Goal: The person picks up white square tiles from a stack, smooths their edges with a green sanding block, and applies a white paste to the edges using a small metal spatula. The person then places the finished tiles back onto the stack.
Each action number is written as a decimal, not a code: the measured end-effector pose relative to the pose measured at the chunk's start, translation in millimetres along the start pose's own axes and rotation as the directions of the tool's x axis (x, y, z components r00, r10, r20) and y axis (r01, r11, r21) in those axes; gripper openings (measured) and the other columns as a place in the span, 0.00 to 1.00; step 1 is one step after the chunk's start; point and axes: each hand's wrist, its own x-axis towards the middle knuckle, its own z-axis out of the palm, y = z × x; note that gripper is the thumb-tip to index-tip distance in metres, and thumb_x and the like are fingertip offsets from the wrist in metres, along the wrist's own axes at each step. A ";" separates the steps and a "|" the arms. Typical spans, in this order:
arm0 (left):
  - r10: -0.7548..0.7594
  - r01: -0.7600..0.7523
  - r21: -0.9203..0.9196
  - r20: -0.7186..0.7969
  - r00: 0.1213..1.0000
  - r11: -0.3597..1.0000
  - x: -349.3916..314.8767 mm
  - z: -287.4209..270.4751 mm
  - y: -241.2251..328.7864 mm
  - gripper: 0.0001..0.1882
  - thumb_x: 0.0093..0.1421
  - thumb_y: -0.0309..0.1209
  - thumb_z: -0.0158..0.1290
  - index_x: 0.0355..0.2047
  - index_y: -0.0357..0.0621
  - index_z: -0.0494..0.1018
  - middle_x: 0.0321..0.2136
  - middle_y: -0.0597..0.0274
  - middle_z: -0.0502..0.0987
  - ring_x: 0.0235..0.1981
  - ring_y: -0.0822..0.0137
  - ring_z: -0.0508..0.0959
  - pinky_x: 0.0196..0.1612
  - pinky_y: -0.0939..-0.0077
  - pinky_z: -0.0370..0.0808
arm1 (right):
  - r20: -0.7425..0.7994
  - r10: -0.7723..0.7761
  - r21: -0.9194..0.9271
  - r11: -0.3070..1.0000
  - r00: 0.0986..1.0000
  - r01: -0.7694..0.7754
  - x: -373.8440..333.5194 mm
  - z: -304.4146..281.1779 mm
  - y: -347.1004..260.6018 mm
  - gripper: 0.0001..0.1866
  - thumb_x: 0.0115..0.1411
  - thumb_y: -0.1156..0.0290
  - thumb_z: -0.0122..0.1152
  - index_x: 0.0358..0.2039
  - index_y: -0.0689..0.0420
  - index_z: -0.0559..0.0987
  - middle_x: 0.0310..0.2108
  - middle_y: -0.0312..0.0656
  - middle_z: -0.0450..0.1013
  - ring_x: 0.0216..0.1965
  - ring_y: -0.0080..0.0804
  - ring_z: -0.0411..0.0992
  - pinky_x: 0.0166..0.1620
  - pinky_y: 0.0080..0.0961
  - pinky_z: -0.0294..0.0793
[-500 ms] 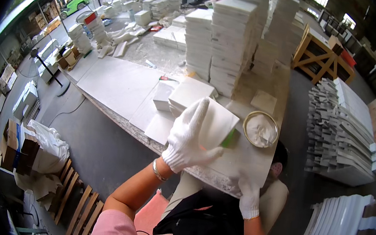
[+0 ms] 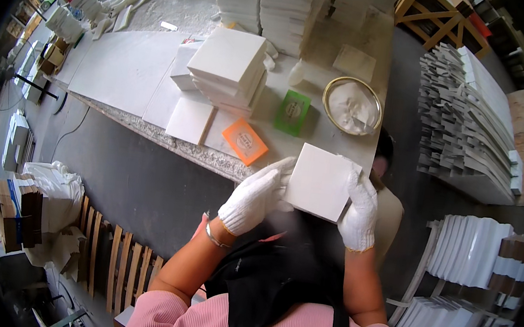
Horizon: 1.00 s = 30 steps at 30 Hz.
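Observation:
Between my gloved hands, a square white stone tile (image 2: 321, 183) is held at the table's front edge. My left hand (image 2: 259, 192) grips its left side, and my right hand (image 2: 360, 207) has its fingers round the right side. Just left of the tile, on the white tabletop, lies an orange rectangular block (image 2: 245, 142). Farther back is a green block (image 2: 292, 113). A stack of white tiles (image 2: 229, 63) stands behind the orange one, with a single flat tile (image 2: 190, 120) in front of the stack. Both blocks carry a round printed mark.
A gold-rimmed bowl (image 2: 352, 106) with whitish contents sits at the table's right side. Tall slab stacks (image 2: 285, 14) rise at the back. Past the right edge, a person's knee (image 2: 388, 220) shows close by. Racked white strips (image 2: 467, 122) stand on the right floor.
My hands have brought the tile off the worktop toward me and now hold it from both sides. The orange and green blocks have come into full view. My head has tilted further down.

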 end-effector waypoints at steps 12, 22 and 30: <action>-0.110 0.116 -0.207 0.041 0.993 0.971 6.7 -13.8 -31.0 0.31 0.68 0.46 0.52 0.63 0.36 0.65 0.43 0.65 0.78 0.37 0.75 0.78 0.36 0.78 0.75 | -0.084 0.065 0.048 0.997 0.994 -0.061 -0.5 -2.0 7.5 0.26 0.72 0.57 0.50 0.57 0.68 0.72 0.55 0.48 0.73 0.57 0.37 0.72 0.61 0.34 0.70; -0.098 0.099 -0.097 0.016 0.995 0.990 0.4 -16.0 -25.8 0.31 0.64 0.36 0.58 0.63 0.32 0.64 0.52 0.59 0.76 0.51 0.69 0.77 0.53 0.74 0.75 | -0.010 0.140 0.006 0.990 0.990 -0.140 -1.6 -17.7 17.3 0.28 0.72 0.55 0.50 0.60 0.68 0.69 0.58 0.47 0.71 0.60 0.36 0.69 0.64 0.33 0.66; -0.082 0.082 -0.052 0.009 0.997 0.995 -2.3 -17.8 -27.9 0.31 0.63 0.34 0.58 0.62 0.28 0.65 0.57 0.54 0.74 0.56 0.66 0.74 0.60 0.70 0.69 | 0.044 0.150 -0.094 0.985 0.988 -0.145 -14.6 -19.6 10.1 0.26 0.63 0.74 0.55 0.61 0.70 0.69 0.56 0.47 0.73 0.58 0.34 0.70 0.63 0.29 0.64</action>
